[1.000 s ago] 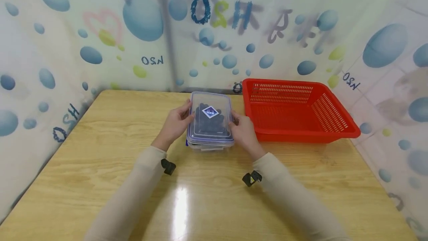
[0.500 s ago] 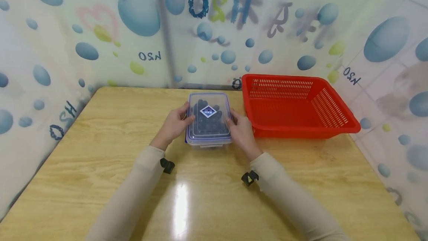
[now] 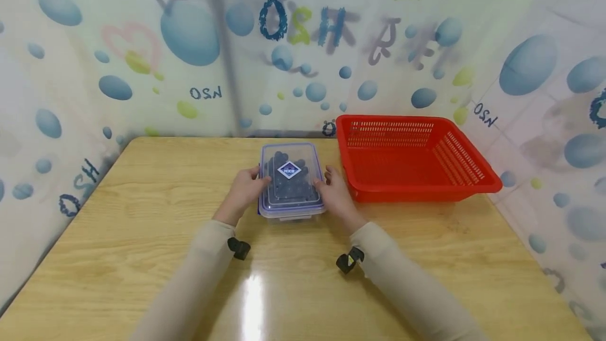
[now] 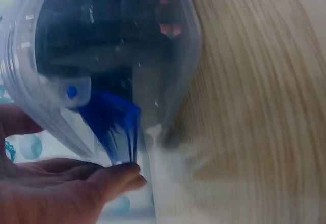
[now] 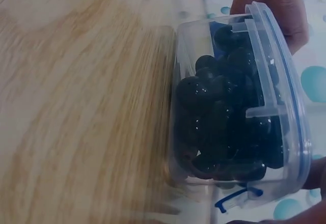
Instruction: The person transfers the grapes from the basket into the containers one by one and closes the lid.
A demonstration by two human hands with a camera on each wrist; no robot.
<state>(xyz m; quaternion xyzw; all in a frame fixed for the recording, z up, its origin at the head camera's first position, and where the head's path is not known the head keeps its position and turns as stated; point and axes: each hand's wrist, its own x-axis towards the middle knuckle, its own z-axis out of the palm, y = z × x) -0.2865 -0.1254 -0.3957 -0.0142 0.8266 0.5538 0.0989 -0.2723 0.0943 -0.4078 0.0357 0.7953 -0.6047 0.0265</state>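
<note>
A clear plastic food container (image 3: 291, 193) with a blue-edged lid and a diamond-shaped label stands near the middle of the table. Dark, round, grape-like fruit (image 5: 219, 122) fills it. My left hand (image 3: 246, 191) holds its left side, thumb on the lid's edge. Below the lid, a blue side latch (image 4: 114, 119) sticks outward, with my left fingertips right at its free end. On the opposite side my right hand (image 3: 336, 191) has its thumb at the lid's edge and fingers beside the wall. Another blue latch (image 5: 237, 197) juts out there, close to the right fingers.
A red plastic basket (image 3: 421, 188) with slotted walls stands just right of the container, near my right hand. The wooden table (image 3: 165, 236) meets a patterned wall covering (image 3: 312, 104) at the back. Black wrist cameras sit on both sleeves.
The container has shifted slightly toward me relative to the basket, with both hands moving along. My right fingers now stand a little farther out from its side. The head view has shifted slightly.
</note>
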